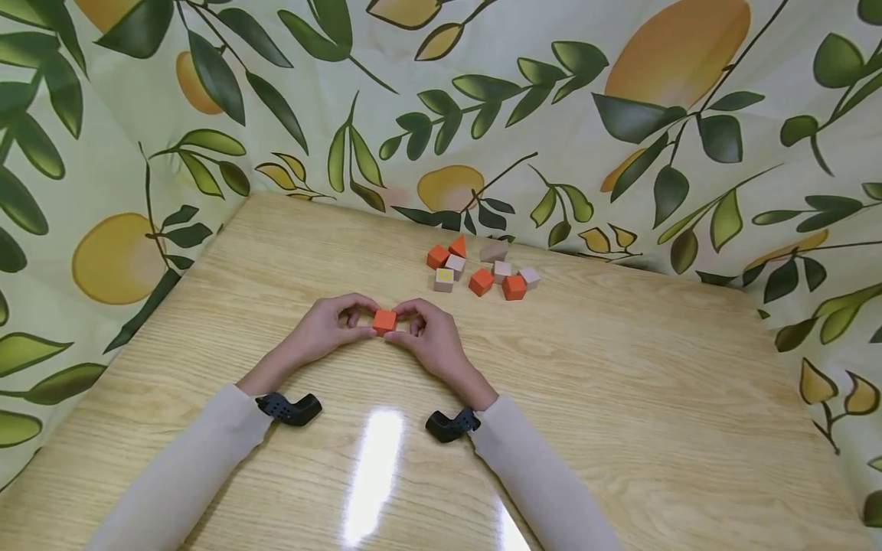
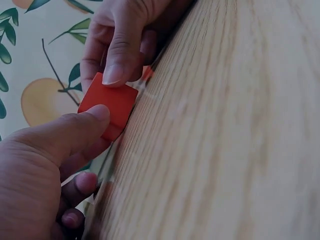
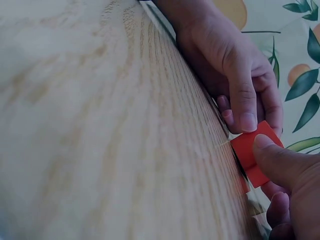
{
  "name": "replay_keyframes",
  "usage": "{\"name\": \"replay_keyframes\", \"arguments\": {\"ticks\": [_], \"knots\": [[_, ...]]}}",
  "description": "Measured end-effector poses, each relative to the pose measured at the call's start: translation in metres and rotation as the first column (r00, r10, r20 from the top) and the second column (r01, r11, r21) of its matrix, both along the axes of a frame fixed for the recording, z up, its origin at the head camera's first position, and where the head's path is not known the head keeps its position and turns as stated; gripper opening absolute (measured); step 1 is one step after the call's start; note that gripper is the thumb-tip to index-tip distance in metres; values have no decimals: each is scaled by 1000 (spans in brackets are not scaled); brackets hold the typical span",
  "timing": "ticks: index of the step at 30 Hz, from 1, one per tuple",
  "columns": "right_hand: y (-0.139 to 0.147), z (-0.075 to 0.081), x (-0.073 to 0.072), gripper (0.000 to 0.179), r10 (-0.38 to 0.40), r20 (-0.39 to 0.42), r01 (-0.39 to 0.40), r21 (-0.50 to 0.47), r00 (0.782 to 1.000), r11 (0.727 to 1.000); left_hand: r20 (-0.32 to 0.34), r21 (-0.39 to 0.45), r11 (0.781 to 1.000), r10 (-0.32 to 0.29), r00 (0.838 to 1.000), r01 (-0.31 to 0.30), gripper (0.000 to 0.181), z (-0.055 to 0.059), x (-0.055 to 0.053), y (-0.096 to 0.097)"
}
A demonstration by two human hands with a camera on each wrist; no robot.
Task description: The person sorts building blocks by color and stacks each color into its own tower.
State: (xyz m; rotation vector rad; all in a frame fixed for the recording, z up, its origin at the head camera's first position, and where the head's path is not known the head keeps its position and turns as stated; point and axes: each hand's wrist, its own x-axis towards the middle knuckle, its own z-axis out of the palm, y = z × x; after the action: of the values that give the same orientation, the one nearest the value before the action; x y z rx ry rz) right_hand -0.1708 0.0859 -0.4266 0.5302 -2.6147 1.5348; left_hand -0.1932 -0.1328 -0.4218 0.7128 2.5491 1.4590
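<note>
A red cube block [image 1: 384, 321] sits between my two hands, low over the wooden table. From its left side my left hand [image 1: 326, 327] pinches it, with the thumb on the face toward me, as the left wrist view shows on the red block [image 2: 111, 102]. My right hand [image 1: 432, 337] holds the same block from the right between thumb and fingers. In the right wrist view that thumb lies across the red block [image 3: 247, 150]. The index fingers are partly hidden behind it.
Beyond the hands, toward the table's back edge, lies a loose group of blocks: red cubes [image 1: 481, 282], a red triangular block [image 1: 458, 246], pale blocks [image 1: 494, 250] and a pale cube with a yellow mark [image 1: 444, 280]. A leaf-and-fruit patterned cloth [image 1: 386, 92] borders the wooden table [image 1: 620, 398].
</note>
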Motion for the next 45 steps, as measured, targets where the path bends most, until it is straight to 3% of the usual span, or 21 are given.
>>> {"name": "replay_keyframes", "arguments": {"ticks": [15,25,32,36,39,42,45], "knots": [[3,1,0,32,-3,-1,3,27,1000,1000,-9,-7,999,-36,999,36,35,4,-1,3],[3,2,3,33,7,5,-7,34,1000,999,-11,-11,999,-42,999,41,33,-1,0,2],[6,7,4,35,12,37,-11,-31,999,999,-25,-13,999,-39,999,39,32,0,0,3],[13,12,1,36,-58,39,62,-111,998,992,-21,-21,999,-33,999,33,32,1,1,1],[24,16,-2,35,-158,8,158,-160,987,975,-20,-15,999,-35,999,34,33,0,2,1],[37,19,-8,32,-268,-51,254,-192,962,948,-16,-11,999,-36,999,35,34,5,5,3],[50,21,-13,31,-377,-103,349,-216,920,912,-16,-8,999,-34,999,34,34,6,4,3]]}}
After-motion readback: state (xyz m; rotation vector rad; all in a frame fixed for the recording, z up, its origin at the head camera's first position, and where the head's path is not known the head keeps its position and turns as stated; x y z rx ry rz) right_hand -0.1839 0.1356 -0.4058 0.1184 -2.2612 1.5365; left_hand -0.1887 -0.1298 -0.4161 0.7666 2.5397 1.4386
